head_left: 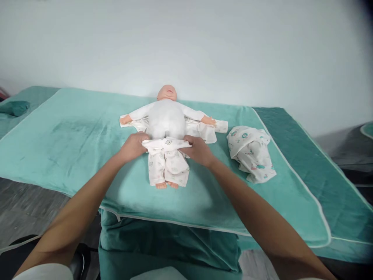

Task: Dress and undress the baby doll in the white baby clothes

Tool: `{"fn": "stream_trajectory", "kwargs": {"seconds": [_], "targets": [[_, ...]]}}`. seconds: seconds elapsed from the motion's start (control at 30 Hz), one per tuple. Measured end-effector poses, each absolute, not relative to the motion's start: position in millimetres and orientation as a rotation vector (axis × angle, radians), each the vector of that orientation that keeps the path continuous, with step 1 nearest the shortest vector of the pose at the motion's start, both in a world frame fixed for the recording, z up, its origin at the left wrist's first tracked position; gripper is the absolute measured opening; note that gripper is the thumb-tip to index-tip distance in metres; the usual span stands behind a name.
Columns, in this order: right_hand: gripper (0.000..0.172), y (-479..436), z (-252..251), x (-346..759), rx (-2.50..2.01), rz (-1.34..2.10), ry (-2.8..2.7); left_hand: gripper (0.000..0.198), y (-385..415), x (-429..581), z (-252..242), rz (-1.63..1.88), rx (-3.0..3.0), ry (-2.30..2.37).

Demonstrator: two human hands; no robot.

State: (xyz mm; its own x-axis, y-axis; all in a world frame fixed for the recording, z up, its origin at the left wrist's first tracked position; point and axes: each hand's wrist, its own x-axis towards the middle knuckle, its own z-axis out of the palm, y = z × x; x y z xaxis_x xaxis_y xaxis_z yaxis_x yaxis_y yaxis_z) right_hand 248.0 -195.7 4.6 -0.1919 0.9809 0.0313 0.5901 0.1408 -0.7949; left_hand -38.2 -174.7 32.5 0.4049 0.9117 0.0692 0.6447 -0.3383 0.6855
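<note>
A baby doll with a white cloth body lies on its back, arms spread and head toward the wall. White printed baby pants cover its legs, with the feet showing below the cuffs. My left hand pinches one side of the waistband, and my right hand grips the opposite side. The waistband is stretched between them at the bottom of the doll's torso. Beneath the doll's arms and back a white printed garment lies spread out.
A crumpled white printed cloth lies to the right of the doll. Everything rests on a light green sheet with white piping, over a darker green cover. A white wall rises directly behind.
</note>
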Motion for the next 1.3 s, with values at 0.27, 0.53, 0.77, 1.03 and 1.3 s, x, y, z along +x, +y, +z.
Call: {"fn": "stream_trajectory", "kwargs": {"seconds": [0.27,0.53,0.77,1.03,1.3], "targets": [[0.042,-213.0,1.1,249.3,-1.577,0.999,-1.964,0.052,-195.5,-52.5,28.0,0.254,2.135,1.212],[0.033,-224.7,10.0,240.6,-1.582,0.856,-1.925,0.031,-207.5,-44.3,29.6,0.453,2.226,1.209],[0.063,-245.7,3.4,248.0,-1.549,1.061,-1.993,0.084,-234.4,-53.3,28.2,0.387,2.125,1.14],[0.131,-279.9,-19.1,238.3,-1.527,0.615,-2.351,0.132,-281.3,-38.2,0.7,0.254,2.522,1.218],[0.078,-298.0,-11.5,223.8,-1.535,0.354,-2.259,0.1,-278.6,-30.8,5.1,0.329,2.711,1.266]]}}
